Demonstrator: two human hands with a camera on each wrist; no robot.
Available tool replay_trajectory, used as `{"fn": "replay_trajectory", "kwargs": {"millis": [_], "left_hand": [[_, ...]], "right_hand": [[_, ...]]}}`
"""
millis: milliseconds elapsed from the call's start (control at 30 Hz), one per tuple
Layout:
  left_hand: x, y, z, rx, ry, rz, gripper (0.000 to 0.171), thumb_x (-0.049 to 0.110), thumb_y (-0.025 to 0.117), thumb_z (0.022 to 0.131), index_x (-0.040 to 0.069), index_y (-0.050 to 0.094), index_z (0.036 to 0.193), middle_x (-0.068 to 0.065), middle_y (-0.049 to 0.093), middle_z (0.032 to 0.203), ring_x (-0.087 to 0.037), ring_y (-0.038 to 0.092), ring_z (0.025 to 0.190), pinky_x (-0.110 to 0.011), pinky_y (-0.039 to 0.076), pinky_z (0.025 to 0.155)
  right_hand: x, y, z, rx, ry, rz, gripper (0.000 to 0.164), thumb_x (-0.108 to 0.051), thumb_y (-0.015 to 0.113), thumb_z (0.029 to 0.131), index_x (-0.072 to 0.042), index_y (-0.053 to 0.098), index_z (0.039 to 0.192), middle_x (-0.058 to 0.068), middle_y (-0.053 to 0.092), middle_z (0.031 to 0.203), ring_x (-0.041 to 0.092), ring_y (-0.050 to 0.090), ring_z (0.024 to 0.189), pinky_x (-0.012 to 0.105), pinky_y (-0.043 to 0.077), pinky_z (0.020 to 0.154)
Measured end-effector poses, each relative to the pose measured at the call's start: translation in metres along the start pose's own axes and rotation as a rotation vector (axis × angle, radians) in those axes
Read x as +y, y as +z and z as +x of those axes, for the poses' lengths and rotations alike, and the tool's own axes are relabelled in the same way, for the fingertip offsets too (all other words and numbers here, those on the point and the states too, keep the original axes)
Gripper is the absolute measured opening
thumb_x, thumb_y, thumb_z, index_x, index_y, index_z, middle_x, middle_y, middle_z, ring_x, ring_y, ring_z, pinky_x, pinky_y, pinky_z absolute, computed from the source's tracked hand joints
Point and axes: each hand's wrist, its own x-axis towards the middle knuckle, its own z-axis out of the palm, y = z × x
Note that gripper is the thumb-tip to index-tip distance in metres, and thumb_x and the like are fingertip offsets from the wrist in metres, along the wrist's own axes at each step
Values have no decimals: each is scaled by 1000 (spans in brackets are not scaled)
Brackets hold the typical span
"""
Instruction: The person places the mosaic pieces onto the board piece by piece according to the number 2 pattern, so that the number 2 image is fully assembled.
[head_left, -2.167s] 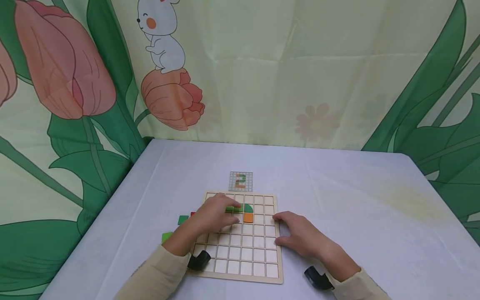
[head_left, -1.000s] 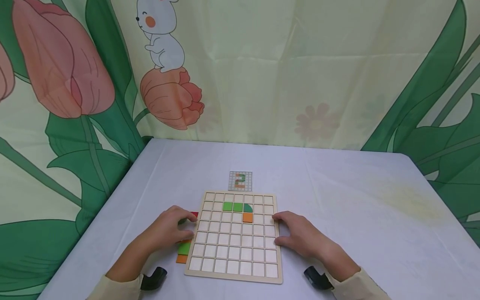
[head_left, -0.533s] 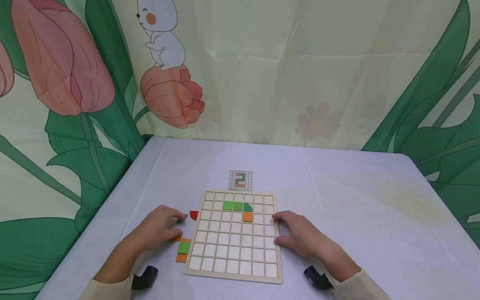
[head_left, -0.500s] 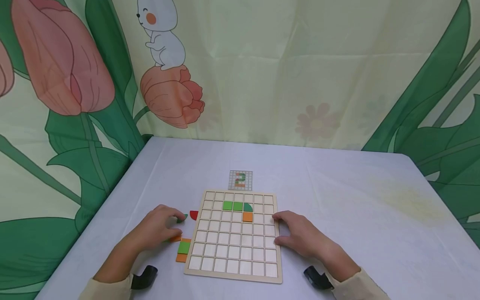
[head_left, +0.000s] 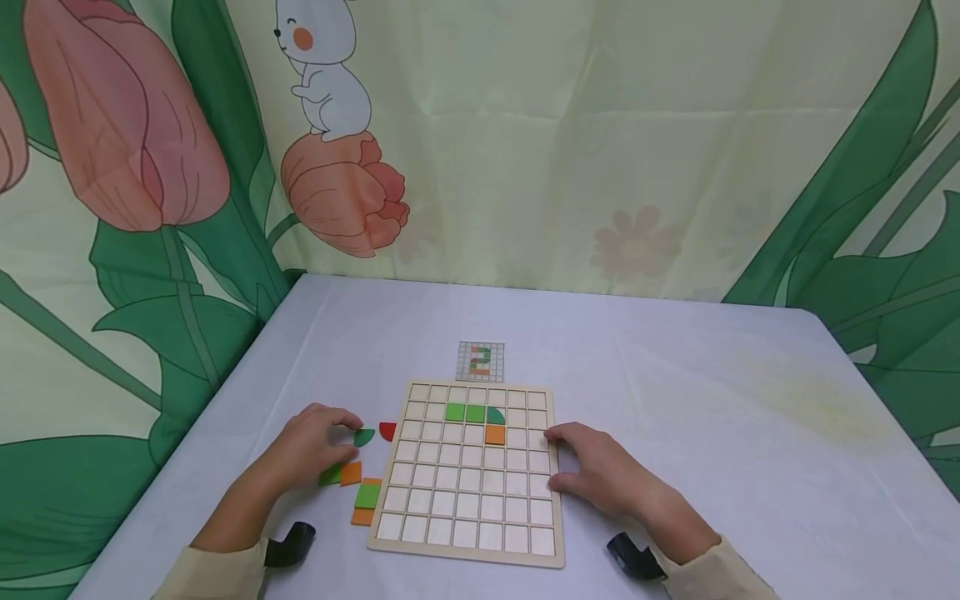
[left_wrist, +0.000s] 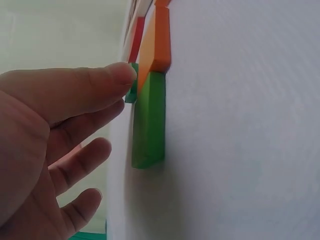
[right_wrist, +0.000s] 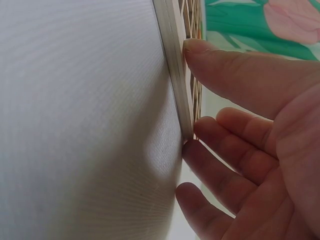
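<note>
My left hand (head_left: 311, 446) hovers left of the wooden grid board (head_left: 465, 554), fingers loosely bent and holding nothing. Just beyond its fingertips lies a dark green quarter-circle tile (head_left: 364, 437); in the left wrist view the thumb partly hides this tile (left_wrist: 132, 92). Below the hand are a light green tile (left_wrist: 150, 125) and an orange tile (head_left: 351, 474). My right hand (head_left: 600, 471) rests against the board's right edge, with thumb and fingertips touching it. On the grid sit two light green square tiles (head_left: 466, 412), a dark green quarter-circle (head_left: 496, 415) and an orange square (head_left: 495, 434).
A red rounded tile (head_left: 387, 431) lies beside the board's left edge. Nearer the front, a light green tile (head_left: 367, 496) lies among orange ones. Behind the board is a small pattern card (head_left: 481, 362) showing a figure 2. A white cloth covers the table (head_left: 660, 375).
My left hand has left the green tiles on the grid and moved out to the loose tiles at the left, then drawn slightly back, uncovering the dark green quarter-circle. My right hand stays put.
</note>
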Motion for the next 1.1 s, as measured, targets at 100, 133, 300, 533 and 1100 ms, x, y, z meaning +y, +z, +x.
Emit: {"fn": "replay_trajectory", "kwargs": {"millis": [100,133,300,533,1100], "left_hand": [[-1,2,1,12,1,3,27,10,80,83,9,73,109,-7,63,111,-31,52,110,-51,50,92],[-1,2,2,15,-1,3,26,10,80,83,9,73,109,-7,63,110,-31,52,110,-51,51,92],[-2,5,4,22,-5,9,24,8,79,84,8,73,107,-6,63,107,-30,52,108,-49,52,89],[-2,5,5,21,-16,3,21,8,79,84,9,73,105,-6,62,106,-30,52,106,-48,53,89],[4,1,4,14,-28,-21,21,11,79,84,9,72,103,-11,60,111,-29,52,102,-41,56,81]], "right_hand": [[1,0,0,1,-4,2,56,-15,82,82,-5,59,132,7,59,132,30,51,129,48,38,108],[1,1,0,1,-5,2,56,-15,82,82,-5,59,132,7,59,133,30,51,129,49,38,108],[1,1,0,0,-2,0,57,-15,82,82,-5,59,132,7,58,133,30,51,130,49,38,108],[1,1,0,3,-6,-2,56,-15,82,82,-5,59,132,8,59,133,30,51,130,49,38,108],[1,2,0,7,-6,-6,56,-14,83,81,-5,59,132,8,59,133,30,51,129,48,38,108]]}}
